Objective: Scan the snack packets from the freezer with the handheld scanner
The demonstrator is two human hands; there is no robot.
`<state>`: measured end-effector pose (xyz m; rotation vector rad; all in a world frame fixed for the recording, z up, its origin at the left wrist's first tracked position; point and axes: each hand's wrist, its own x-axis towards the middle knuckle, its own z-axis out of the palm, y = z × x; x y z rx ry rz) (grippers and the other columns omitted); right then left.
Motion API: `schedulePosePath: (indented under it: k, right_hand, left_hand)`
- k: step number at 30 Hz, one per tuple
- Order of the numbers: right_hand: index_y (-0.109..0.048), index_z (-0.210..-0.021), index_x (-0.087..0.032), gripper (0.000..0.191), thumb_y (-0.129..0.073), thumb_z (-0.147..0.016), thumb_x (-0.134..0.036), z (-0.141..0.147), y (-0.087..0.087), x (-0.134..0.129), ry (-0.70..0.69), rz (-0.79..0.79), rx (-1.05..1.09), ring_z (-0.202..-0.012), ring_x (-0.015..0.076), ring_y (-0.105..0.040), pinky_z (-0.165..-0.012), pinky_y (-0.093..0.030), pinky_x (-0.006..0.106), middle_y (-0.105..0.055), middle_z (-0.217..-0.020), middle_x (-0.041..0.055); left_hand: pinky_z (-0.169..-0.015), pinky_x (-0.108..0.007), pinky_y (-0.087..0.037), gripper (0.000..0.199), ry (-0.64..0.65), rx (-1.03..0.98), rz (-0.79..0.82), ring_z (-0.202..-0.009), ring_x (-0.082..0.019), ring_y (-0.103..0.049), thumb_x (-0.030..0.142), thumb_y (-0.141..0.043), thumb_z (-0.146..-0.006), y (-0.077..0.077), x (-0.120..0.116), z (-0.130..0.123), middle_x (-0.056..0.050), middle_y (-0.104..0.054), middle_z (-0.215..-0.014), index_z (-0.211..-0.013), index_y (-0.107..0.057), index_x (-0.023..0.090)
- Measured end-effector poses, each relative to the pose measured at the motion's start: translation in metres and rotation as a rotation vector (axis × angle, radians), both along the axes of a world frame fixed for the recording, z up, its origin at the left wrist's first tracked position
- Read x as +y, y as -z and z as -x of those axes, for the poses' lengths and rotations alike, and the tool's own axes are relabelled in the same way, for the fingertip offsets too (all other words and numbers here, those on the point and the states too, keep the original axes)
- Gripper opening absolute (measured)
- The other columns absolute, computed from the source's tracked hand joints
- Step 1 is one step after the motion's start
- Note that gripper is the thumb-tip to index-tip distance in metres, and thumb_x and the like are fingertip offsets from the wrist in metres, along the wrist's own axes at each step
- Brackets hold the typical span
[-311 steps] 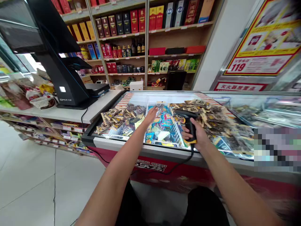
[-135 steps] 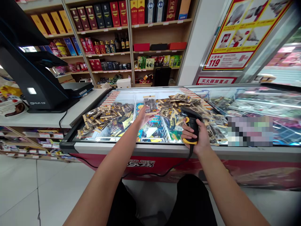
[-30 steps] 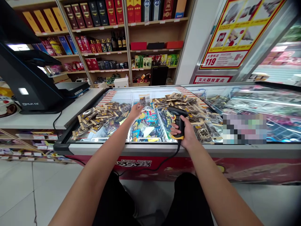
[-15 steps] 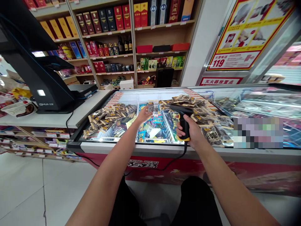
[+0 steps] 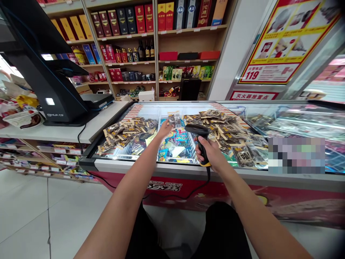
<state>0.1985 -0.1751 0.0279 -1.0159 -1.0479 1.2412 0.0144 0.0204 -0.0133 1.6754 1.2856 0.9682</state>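
Observation:
My left hand (image 5: pixel 165 130) pinches the edge of a small clear-and-tan snack packet (image 5: pixel 174 119) over the freezer's glass top. To its right, my right hand (image 5: pixel 207 151) is wrapped round the handle of a black and yellow barcode scanner (image 5: pixel 198 131), whose head points left toward the packet. The scanner's cable hangs down over the freezer front. One heap of similar packets (image 5: pixel 126 131) lies on the glass to the left, and a larger heap (image 5: pixel 226 129) lies to the right, behind and beside the scanner.
The chest freezer (image 5: pixel 107 166) spans the front, with colourful packs under its glass. At left, a counter (image 5: pixel 61 133) carries a black checkout machine (image 5: pixel 54 97) and a white bowl (image 5: pixel 23 118). Shelves with boxes and bottles stand behind. A poster (image 5: pixel 285 43) hangs at right.
The scanner in my right hand has moved left, closer to the packet, and its head has turned. My left hand still holds the packet, now slightly tilted. The camera view has shifted a little.

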Motion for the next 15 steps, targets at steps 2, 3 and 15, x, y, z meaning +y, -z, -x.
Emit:
schedulePosePath:
  k: [2,3,15]
  right_hand:
    - [-0.062,-0.096,-0.022,0.046,-0.082,-0.083,-0.061,-0.0023,0.0025,0.0012,-0.006,0.020,0.008,-0.038,0.0085,-0.043,-0.035,-0.038,0.021,-0.053,-0.057,-0.0043]
    - [-0.062,-0.096,-0.021,0.047,-0.082,-0.083,-0.062,-0.0032,0.0033,0.0020,-0.006,0.028,0.011,-0.038,0.0084,-0.042,-0.036,-0.038,0.021,-0.052,-0.057,-0.0044]
    - [-0.062,-0.095,-0.021,0.046,-0.081,-0.083,-0.062,0.0037,-0.0005,0.0015,-0.054,0.064,0.022,-0.038,0.0081,-0.042,-0.036,-0.038,0.020,-0.052,-0.057,-0.0050]
  left_hand:
    - [-0.092,-0.028,-0.058,0.070,0.004,-0.072,0.053,-0.121,-0.023,-0.072,0.040,-0.053,-0.107,-0.0001,0.0012,0.0008,-0.017,-0.049,-0.163,-0.169,-0.025,0.024]
    - [-0.093,-0.029,-0.058,0.071,0.015,-0.122,0.078,-0.122,-0.023,-0.071,0.039,-0.053,-0.107,-0.0003,0.0014,0.0011,-0.017,-0.046,-0.165,-0.170,-0.023,0.025]
    - [-0.088,-0.029,-0.059,0.069,0.019,-0.330,0.136,-0.103,-0.019,-0.078,0.027,-0.053,-0.107,-0.0081,-0.0080,-0.0023,-0.017,-0.065,-0.144,-0.168,-0.023,0.016]
